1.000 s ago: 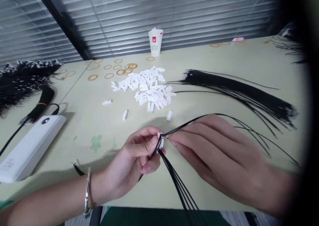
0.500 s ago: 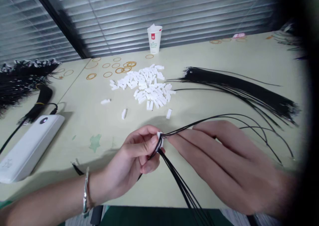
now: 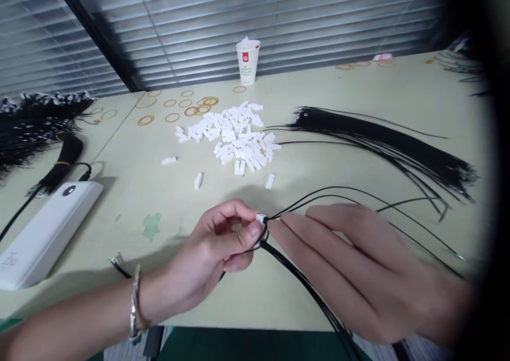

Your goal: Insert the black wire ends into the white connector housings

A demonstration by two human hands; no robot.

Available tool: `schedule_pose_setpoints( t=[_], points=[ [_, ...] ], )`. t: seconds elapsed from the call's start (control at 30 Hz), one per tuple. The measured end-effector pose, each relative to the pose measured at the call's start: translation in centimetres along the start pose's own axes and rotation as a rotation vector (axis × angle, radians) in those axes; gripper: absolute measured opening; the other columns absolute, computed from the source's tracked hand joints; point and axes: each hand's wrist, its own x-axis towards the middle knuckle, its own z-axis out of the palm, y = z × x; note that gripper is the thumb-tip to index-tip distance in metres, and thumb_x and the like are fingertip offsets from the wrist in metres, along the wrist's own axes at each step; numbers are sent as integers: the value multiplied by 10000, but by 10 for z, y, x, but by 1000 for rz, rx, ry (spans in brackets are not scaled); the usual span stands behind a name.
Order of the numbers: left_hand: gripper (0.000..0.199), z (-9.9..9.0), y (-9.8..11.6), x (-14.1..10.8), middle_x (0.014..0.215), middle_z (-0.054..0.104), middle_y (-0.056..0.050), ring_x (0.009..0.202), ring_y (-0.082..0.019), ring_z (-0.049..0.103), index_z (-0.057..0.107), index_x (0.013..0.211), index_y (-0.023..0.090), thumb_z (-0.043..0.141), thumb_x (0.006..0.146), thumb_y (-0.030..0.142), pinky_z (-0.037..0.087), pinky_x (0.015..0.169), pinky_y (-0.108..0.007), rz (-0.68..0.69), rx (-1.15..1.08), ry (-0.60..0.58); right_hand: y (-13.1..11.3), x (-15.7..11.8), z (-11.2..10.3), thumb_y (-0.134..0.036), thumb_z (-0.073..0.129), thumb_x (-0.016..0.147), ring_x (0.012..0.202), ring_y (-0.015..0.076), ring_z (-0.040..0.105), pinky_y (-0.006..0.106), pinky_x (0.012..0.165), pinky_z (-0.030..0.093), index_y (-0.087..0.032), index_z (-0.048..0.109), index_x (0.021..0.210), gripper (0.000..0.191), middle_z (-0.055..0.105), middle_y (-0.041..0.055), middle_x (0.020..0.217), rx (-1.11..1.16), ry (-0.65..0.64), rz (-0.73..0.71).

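Between the thumb and fingers of my left hand [image 3: 215, 247] is a small white connector housing [image 3: 261, 218]. A bunch of black wires [image 3: 311, 284] runs from the housing down past the table's front edge. My right hand [image 3: 358, 265] is closed, its fingertips pinching a black wire right beside the housing; the exact tip is hidden. A few loose wires [image 3: 338, 189] arc over the right hand toward the right. Beyond my hands lies a pile of white housings [image 3: 239, 132], with several single ones apart from it.
A thick bundle of black wires [image 3: 378, 138] lies at right. At left are a white power bank [image 3: 51, 233], a banded wire bundle [image 3: 66, 159] and a heap of wires with white ends [image 3: 35, 127]. Rubber bands [image 3: 203, 106] and a paper cup [image 3: 247, 63] stand near the blinds.
My left hand and the housing have shifted slightly right, and the housing has turned. The hanging wires have swung right. The loose wires over my right hand have spread and moved.
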Motion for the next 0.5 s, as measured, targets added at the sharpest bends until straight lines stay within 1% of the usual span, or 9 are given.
schedule_pose_setpoints(
  t=[0.17, 0.3, 0.4, 0.5],
  points=[
    [75, 0, 0, 1, 657, 484, 41, 463, 11, 316, 593, 770, 124, 658, 783, 159, 196, 413, -136, 49, 37, -9, 2, -5, 3, 2, 561, 800, 474, 144, 562, 301, 415, 482, -89, 660, 650, 202, 683, 38, 592, 51, 14, -24],
    [89, -1, -1, 0, 703, 513, 28, 478, 7, 330, 589, 750, 118, 652, 792, 165, 211, 418, -146, 83, 101, 12, 1, -15, 5, -18, 551, 817, 542, 156, 580, 315, 500, 507, -85, 663, 726, 159, 693, 62, 672, 55, -29, -63],
    [96, -2, -1, 0, 662, 480, 38, 472, 3, 322, 582, 752, 122, 650, 795, 175, 207, 420, -152, 75, 129, 9, 1, -19, 7, -5, 524, 822, 586, 182, 583, 342, 526, 504, -50, 646, 765, 141, 678, 98, 685, 91, -19, -64],
    [83, -1, 0, 1, 620, 426, 52, 455, 4, 324, 577, 794, 134, 627, 817, 196, 197, 432, -163, 68, 135, -16, 1, -19, 9, 7, 516, 814, 684, 213, 585, 369, 573, 499, -14, 619, 822, 105, 656, 131, 726, 202, 5, 1]
  ],
)
